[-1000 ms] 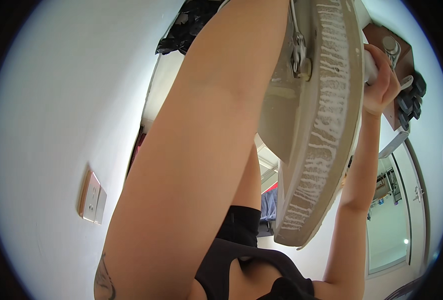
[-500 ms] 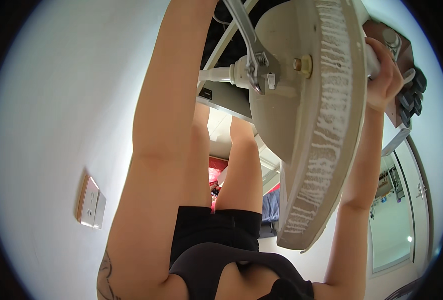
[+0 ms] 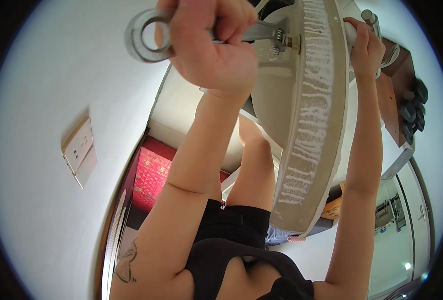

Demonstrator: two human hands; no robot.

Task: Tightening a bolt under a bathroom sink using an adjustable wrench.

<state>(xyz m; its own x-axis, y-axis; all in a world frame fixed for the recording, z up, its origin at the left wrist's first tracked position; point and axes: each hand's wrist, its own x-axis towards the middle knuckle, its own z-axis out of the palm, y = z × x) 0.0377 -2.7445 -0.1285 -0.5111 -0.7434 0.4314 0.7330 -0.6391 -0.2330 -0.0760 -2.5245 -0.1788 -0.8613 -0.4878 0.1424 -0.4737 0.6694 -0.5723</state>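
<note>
My left hand (image 3: 209, 45) is wrapped round the handle of a metal adjustable wrench (image 3: 260, 32), whose ring end sticks out to the left of my fist. The wrench's jaws are right beside a brass fitting (image 3: 293, 43) on the underside of a beige sink (image 3: 274, 100). Whether they grip it I cannot tell. The sink stands on edge in the view, its rough, white-streaked rim underside (image 3: 309, 125) toward me. On its far right side, my right hand (image 3: 367, 52) is closed round a whitish rounded part (image 3: 351, 33), partly hidden by the fingers. A chrome tap (image 3: 370, 19) shows just beyond.
A wall with a socket plate (image 3: 79, 150) runs along the left. Red patterned fabric (image 3: 154, 172) lies below my left arm. Dark dumbbells (image 3: 414, 112) sit near a brown panel (image 3: 389, 95) at right. A glazed door (image 3: 396, 230) stands lower right.
The wrench has moved from near the white drain pipe to the brass fitting, and my left fist has come into view. The view has shifted; my right hand keeps its hold.
</note>
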